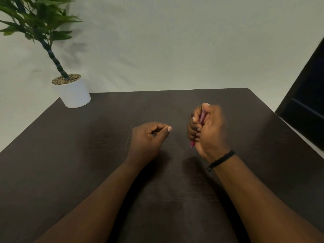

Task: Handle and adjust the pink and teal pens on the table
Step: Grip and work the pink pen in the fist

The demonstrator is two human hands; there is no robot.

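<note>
At the far left corner of the dark table (78, 155) stands a white pot (74, 92) w/ pebbles on top and a green leafy plant (35, 20) leaning up and left from it; the pot sits right at the table's left edge, near the back edge.

Moving right, the left hand (149, 137) is over the surface about mid-table, a bit left of centre. Its fingers are curled in, thumb stretched along the front w/ its tip by the index fingertip, leaving a small hollow between them. Nothing visible inside that hollow, so it reads as clenched on nothing; whether it touches the surface can't be told.

Near it but apart, further right and slightly closer to the back edge, the right hand (208, 130) is wrapped around the pink pen (201, 118). Fingers are curled tight round the barrel, thumb up along the top. The pen runs roughly upright, tilted; its tip pokes out below the fingers, pointing down toward the surface, approx. above it, contact unclear. Most of the barrel is hidden by fingers. A black cord bracelet (220, 159) circles the right wrist.

At the right edge of view, beyond the table's right edge, a dark panel (308, 102).
</note>
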